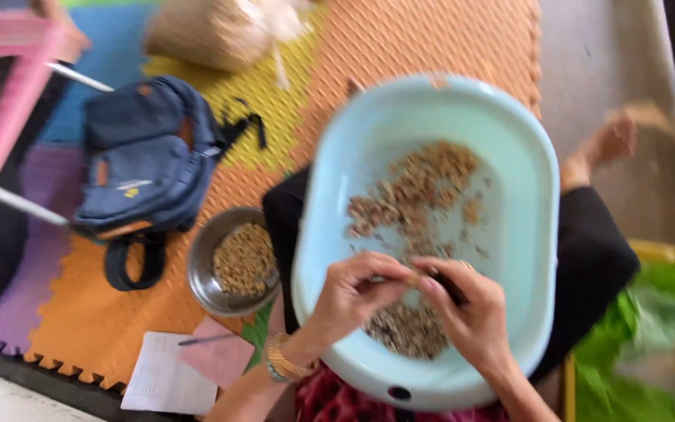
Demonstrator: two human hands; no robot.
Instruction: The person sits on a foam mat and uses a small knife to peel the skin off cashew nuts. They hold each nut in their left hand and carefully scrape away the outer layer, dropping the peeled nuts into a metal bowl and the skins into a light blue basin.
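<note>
1. Head view looks down at a light blue tub that sits on the person's lap, over the black trousers
2. Left hand is at about 7 o'clock in the tub, and its fingers are pressed together in a pinch on a small brown bit
3. Right hand is at about 5 o'clock, touching the left one, and its fingers are curled shut around something small and dark; it is too blurry to say what it is
4. A heap of pale brown bits lies in the middle of the tub, toward 12 o'clock from the hands
5. A darker heap lies right under the hands at 6 o'clock, so the two heaps are apart
6. A round metal bowl stands on the floor mat just beside the tub at 9 o'clock, and it is partly full of small tan bits
7. My guess is that some of the work is done, since the bowl has plenty in it, but a lot is left, since the pale heap is big
8. A blue backpack lies at 10 o'clock from the bowl, and a full sack sits at 12 o'clock, well apart
9. Papers with a pen lie at 6 o'clock from the bowl
</note>
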